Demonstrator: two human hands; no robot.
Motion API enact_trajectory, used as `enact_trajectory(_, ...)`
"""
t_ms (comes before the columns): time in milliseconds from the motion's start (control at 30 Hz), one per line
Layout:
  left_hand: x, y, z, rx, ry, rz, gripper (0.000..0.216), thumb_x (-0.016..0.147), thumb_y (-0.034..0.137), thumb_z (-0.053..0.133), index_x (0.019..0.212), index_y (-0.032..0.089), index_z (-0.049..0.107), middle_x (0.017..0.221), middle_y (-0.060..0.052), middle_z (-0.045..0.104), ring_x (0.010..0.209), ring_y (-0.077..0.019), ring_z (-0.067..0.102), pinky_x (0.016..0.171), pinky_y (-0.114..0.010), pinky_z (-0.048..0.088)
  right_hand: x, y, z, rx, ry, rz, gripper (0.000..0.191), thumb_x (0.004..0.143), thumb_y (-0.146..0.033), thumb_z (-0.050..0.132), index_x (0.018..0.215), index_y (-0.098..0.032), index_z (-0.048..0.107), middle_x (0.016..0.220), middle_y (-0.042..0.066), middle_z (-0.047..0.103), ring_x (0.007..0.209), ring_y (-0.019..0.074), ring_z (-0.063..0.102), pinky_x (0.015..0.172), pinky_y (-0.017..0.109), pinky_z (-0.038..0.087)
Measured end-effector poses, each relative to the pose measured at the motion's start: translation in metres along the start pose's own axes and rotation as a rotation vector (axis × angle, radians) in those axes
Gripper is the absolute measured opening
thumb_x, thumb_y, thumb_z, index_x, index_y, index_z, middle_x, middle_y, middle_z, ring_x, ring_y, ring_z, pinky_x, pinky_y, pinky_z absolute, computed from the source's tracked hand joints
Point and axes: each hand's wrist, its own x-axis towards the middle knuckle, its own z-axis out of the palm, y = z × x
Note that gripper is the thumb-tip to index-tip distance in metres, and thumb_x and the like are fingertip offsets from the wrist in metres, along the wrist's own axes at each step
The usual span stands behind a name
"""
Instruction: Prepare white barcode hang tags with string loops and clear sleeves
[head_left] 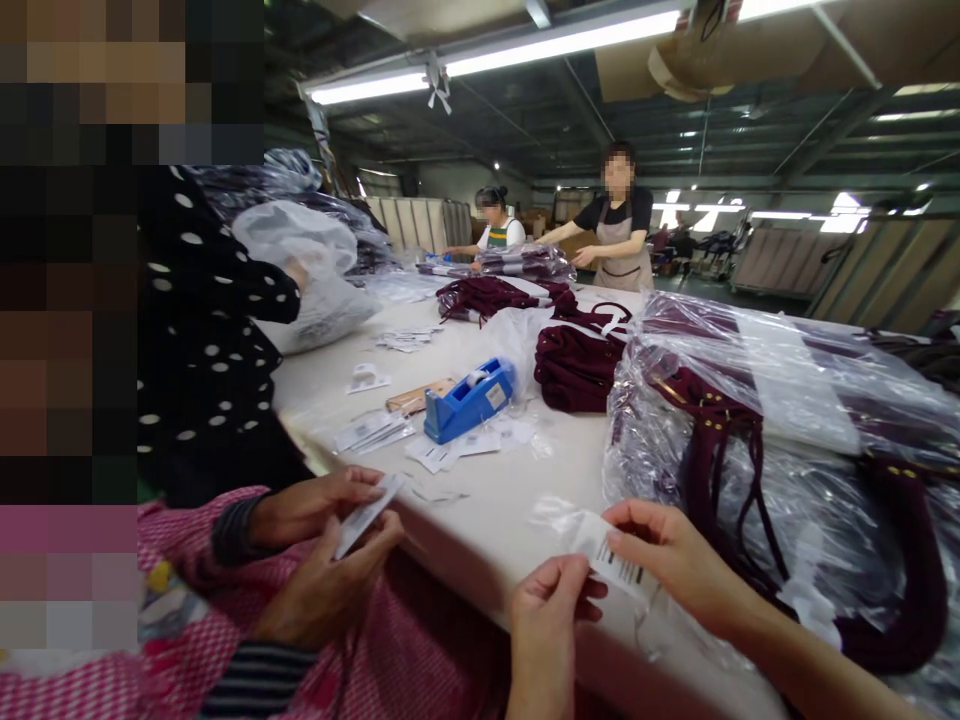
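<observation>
The left hand (551, 620) and right hand (671, 560) each pinch a barcode label (616, 562) between thumb and fingers, holding it just above the near edge of the white table (517, 495). Just right of it lies a plastic bag of dark red garments (750, 430). To the left, a co-worker's hands (322, 545) hold a white tag (367, 515), and farther off stands a blue tape dispenser (469, 400).

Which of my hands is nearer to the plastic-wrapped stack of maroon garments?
Right. The right hand lies just beside the plastic-wrapped stack, at its near edge; the left hand is farther left, across the barcode label both pinch.
</observation>
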Motion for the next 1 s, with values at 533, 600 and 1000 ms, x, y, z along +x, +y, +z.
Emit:
enact_trajectory(533, 0.018, 0.004, -0.02, -0.275, 0.127, -0.04, 0.036, 0.052, 0.041, 0.086, 0.063, 0.014, 0.064, 0.049, 0.006, 0.048, 0.043, -0.0043, 0.038, 0.039, -0.015, 0.027, 0.013, 0.0, 0.033, -0.052, -0.027, 0.1, 0.027, 0.083, -0.046, 0.055, 0.077, -0.021, 0.053, 0.068, -0.004, 0.051, 0.062, 0.014, 0.053, 0.048, 0.023, 0.047)
enact_trajectory(600, 0.019, 0.015, -0.026, -0.259, 0.118, -0.013, 0.033, 0.055, 0.038, 0.085, 0.065, 0.014, 0.065, 0.05, 0.006, 0.048, 0.044, -0.004, 0.038, 0.039, -0.014, 0.027, 0.014, 0.002, 0.034, -0.055, -0.071, 0.104, 0.03, 0.085, -0.05, 0.053, 0.081, -0.02, 0.053, 0.07, -0.003, 0.051, 0.061, 0.0144, 0.054, 0.042, 0.023, 0.045)
enact_trajectory(1000, 0.028, 0.003, -0.046, -0.111, 0.112, 0.002, 0.046, 0.056, 0.054, 0.081, 0.056, 0.014, 0.059, 0.049, 0.0, 0.058, 0.038, -0.006, 0.042, 0.038, -0.018, 0.026, 0.025, 0.013, 0.055, 0.059, 0.046, 0.059, 0.049, 0.077, -0.044, 0.063, 0.12, -0.022, 0.05, 0.076, -0.004, 0.051, 0.044, 0.0077, 0.043, 0.033, 0.02, 0.034)
